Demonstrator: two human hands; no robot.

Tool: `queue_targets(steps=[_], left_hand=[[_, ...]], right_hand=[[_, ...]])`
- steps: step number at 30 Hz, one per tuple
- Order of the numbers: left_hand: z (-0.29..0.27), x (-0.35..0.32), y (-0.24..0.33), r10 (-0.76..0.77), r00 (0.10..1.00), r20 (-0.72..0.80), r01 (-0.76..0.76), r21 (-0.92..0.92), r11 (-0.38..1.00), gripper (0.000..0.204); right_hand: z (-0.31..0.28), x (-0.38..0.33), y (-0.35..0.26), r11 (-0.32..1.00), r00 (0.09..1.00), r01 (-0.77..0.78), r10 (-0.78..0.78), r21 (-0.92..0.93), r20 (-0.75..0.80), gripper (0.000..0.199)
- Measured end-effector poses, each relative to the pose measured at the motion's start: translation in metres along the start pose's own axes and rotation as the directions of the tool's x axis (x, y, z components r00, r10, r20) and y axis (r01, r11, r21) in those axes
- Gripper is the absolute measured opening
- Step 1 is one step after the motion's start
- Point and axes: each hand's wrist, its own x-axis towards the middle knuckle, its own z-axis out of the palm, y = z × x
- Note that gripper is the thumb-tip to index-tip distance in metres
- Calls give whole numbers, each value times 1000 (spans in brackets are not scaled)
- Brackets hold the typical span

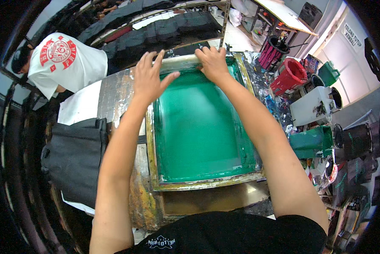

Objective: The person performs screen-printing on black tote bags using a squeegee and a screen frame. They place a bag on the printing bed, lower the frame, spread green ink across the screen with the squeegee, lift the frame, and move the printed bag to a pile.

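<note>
A screen-printing frame (207,185) lies flat on the table, its wooden edges stained yellow and its mesh (196,127) coated with green ink. Along the far end sits a pale wooden bar (179,63), which looks like a squeegee handle. My right hand (213,64) curls its fingers over this bar near its right part. At the bar's left end, above the frame's far left corner, my left hand (149,78) is raised with fingers spread and nothing in them. Whether its fingertips touch the bar is hard to tell.
Dark folded fabric (75,146) lies stacked at left. A person in a white shirt (71,61) bends over at far left. On the right stand a red bucket (288,76), a pink-stained bucket (274,53), a white container (310,106) and a green container (310,142). Black garments (173,31) cover the shelf behind.
</note>
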Motion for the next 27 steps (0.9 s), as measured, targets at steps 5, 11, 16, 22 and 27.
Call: queue_targets(steps=[5,11,16,22,27], left_hand=[[56,28,3,-222,927,303,163,210,964,69],[45,-16,23,-102,993,60,87,203,975,62],[8,-64,48,-29,1000,1,28,154,988,61],[-45,-120,91,-19,997,80,9,126,992,59],[-94,-166,129,0,996,91,-5,59,998,59]], right_hand=[[-10,6,17,996,990,93,-92,4,110,67],[-34,-22,10,987,975,161,-163,25,150,64],[-76,-76,-18,988,976,150,-154,36,153,46],[-141,-143,-52,991,976,127,-133,43,172,28],[-192,-196,-80,993,967,97,-111,72,230,40]])
